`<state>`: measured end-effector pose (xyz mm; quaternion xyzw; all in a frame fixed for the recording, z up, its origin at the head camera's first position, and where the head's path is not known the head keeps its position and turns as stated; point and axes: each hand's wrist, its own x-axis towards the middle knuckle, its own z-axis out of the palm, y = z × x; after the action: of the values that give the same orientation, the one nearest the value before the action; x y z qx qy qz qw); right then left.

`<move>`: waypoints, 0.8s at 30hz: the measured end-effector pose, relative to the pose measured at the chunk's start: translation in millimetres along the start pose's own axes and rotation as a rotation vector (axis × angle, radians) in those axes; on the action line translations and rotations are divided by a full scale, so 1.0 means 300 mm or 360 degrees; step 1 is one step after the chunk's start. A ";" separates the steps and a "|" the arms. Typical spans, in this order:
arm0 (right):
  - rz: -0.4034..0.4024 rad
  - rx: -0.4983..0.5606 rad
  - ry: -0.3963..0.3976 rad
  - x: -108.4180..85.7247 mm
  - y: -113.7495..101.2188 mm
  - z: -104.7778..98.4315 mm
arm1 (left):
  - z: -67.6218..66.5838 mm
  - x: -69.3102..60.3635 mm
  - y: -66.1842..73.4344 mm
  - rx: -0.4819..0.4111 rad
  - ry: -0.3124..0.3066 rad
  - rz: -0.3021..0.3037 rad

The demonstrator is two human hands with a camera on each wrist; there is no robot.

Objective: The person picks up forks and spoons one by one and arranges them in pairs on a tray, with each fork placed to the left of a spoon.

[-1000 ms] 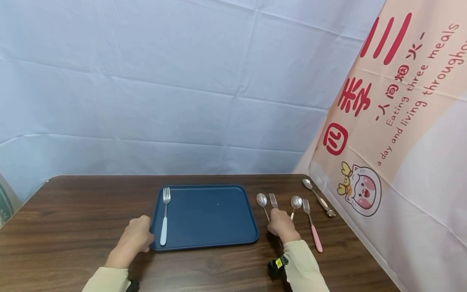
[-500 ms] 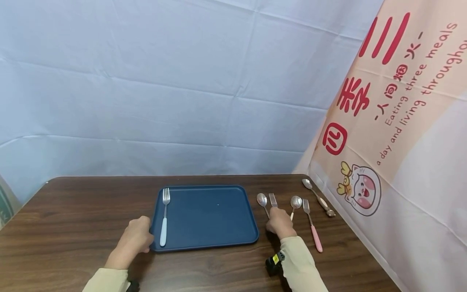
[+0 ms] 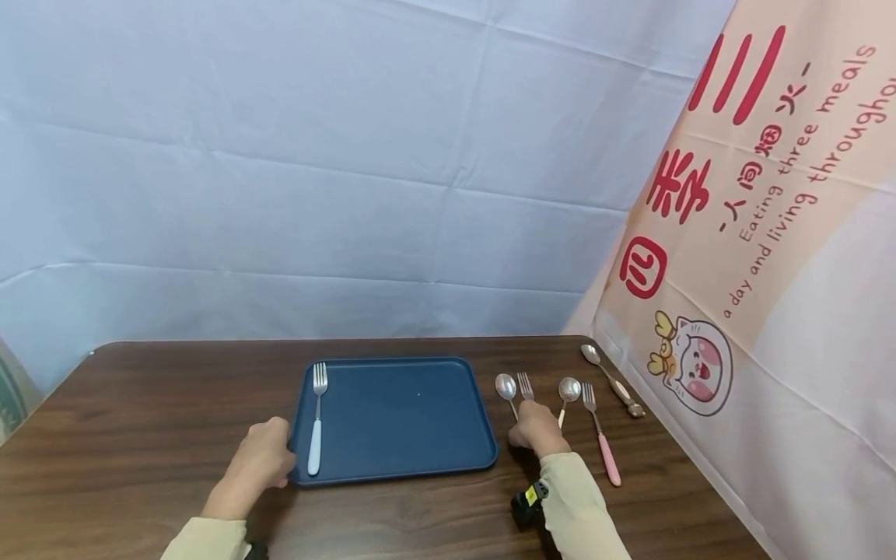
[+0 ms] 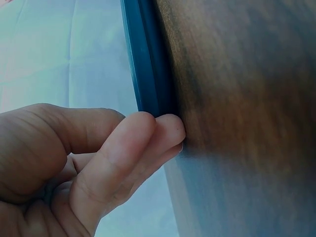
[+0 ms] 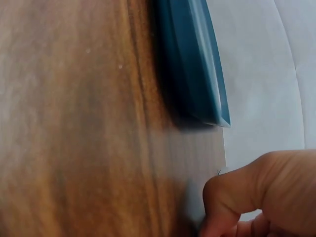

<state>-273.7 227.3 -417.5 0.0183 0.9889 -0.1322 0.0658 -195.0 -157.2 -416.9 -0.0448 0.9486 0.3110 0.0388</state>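
A blue rectangular tray (image 3: 406, 420) lies on the wooden table, with a white-handled fork (image 3: 316, 435) along its left side. My left hand (image 3: 260, 459) is at the tray's near left edge; in the left wrist view its thumb and fingers (image 4: 121, 148) pinch the tray rim (image 4: 148, 59). To the right of the tray, my right hand (image 3: 539, 429) is down at the table with curled fingers over the handle of another fork (image 3: 525, 383). Only that fork's tines show past the hand. In the right wrist view the right hand (image 5: 252, 197) is partly cut off, its fingertips barely visible.
Beside the right hand lie a spoon (image 3: 505, 386) on its left and a round spoon (image 3: 569, 390) on its right. Farther right are a pink-handled fork (image 3: 603, 439) and a long spoon (image 3: 614, 383) near the table's edge. Cloth hangs (image 3: 350, 194) behind.
My right hand and forearm have shifted very slightly left. The left hand stays at the tray's edge, and the cutlery lies as before.
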 end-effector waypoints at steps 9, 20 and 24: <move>0.0074 0.0014 0.0005 0.002 -0.004 0.001 | -0.001 0.001 0.003 0.0010 0.0010 0.0005; 0.0027 -0.0046 0.0120 -0.002 -0.007 0.002 | 0.001 0.004 0.001 0.0021 0.0002 -0.0005; 0.0034 -0.0011 0.0105 -0.002 -0.004 0.002 | -0.002 0.004 0.000 0.0019 0.0001 -0.0009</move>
<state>-273.2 225.9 -417.6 0.0329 0.9907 -0.1274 0.0345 -196.2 -157.5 -416.6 -0.0475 0.9503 0.3051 0.0396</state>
